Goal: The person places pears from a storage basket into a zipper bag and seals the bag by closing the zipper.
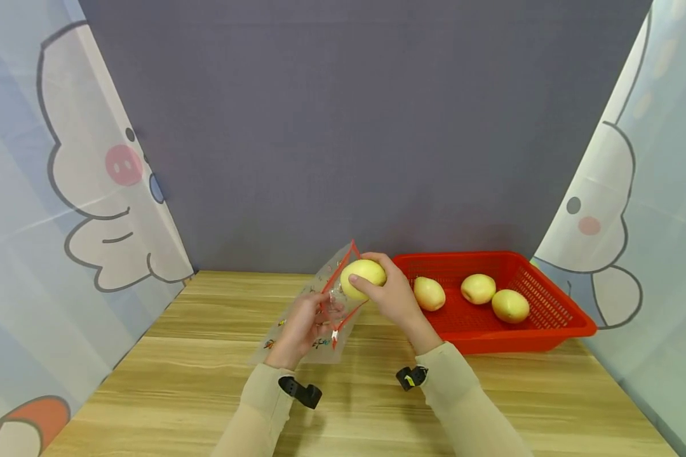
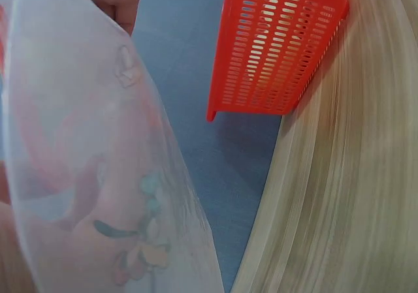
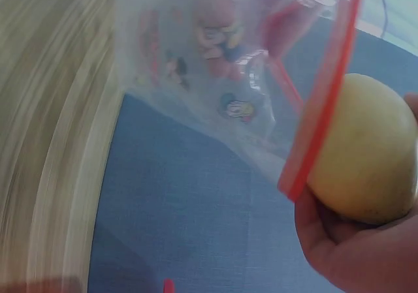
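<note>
My left hand [image 1: 300, 327] grips a clear plastic zip bag [image 1: 322, 349] by its mouth, thumb at the rim and other fingers seen through the film. Red zip strips edge the mouth, which gapes toward the right, and small coloured cartoon prints cover the film. In my right hand [image 1: 396, 297] is a pale yellow oval fruit [image 1: 366, 271], pinched between thumb and fingers right at the bag's mouth. From the right wrist view, the red zip strip [image 3: 326, 97] overlaps the left side of the fruit. The left wrist view shows mostly cloudy bag film [image 2: 111, 136].
A red perforated plastic basket [image 1: 526, 339] stands at the right on the wooden table [image 1: 206, 355]. Inside it lie three similar yellow fruits [image 1: 479, 289]. Behind the table rises a dark grey panel [image 1: 331, 127], with cartoon-printed curtains [image 1: 23, 209] at both sides.
</note>
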`<action>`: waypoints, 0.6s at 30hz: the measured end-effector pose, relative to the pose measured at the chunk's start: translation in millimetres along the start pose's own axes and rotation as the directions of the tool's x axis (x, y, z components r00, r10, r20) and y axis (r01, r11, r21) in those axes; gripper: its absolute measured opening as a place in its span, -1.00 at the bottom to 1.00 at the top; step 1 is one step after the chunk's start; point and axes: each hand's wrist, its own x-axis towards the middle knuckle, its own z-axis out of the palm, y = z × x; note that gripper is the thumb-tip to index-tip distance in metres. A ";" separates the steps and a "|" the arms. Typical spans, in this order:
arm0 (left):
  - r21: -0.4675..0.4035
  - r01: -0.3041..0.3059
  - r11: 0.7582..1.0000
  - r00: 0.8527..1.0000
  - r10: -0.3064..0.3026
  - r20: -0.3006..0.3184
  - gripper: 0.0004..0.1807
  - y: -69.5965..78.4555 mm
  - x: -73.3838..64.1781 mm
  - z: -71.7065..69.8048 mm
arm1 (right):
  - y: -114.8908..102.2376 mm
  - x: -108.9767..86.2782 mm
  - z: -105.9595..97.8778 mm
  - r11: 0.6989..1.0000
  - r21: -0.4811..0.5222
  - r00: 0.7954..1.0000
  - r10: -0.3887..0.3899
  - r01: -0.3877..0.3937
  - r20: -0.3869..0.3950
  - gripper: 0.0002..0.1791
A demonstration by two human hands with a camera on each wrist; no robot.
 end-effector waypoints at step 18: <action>-0.074 -0.053 0.996 0.999 0.054 0.009 -0.70 3.5 -0.3 3.9 | 3.9 -8.6 10.0 0.944 -0.307 0.988 -0.083 0.121 0.134 -0.44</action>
